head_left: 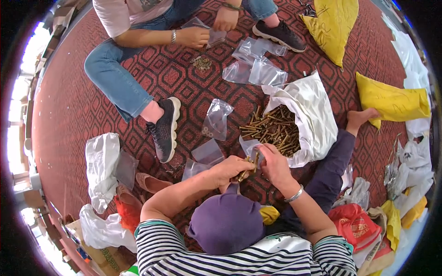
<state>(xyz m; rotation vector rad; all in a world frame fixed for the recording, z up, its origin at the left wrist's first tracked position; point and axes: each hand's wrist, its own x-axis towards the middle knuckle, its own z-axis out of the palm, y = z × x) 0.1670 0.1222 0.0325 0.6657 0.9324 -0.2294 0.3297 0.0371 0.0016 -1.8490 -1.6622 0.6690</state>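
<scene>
Fingers of the left hand (232, 167) grip brass-coloured screws (242, 175), best kept parallel. Just rightward, a clear bag (249, 145), ideally held wide, seems pinched by the right hand (275, 164); beyond those fingers lies the screw pile (275, 128).

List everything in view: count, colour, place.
White plastic sack: one, white, right of centre
Long brassy fasteners: uncountable, brassy, spilling from sack
Small brassy pieces: one heap, brassy, upper centre
Flat clear plastic bags: several, colourless, centre, upper centre
Plump yellow bags: two, yellow, upper right
White plastic bags: several, white, left and right
Red printed bag: one, red, lower right
Pink shoes: two, pink, left
Patterned carpet: one, red and black, underneath
Co-worker: one, blue jeans, top
Your left hand: one, bare, lower centre, holding fasteners
Your right hand: one, bare, beside it, pinching clear bag
</scene>
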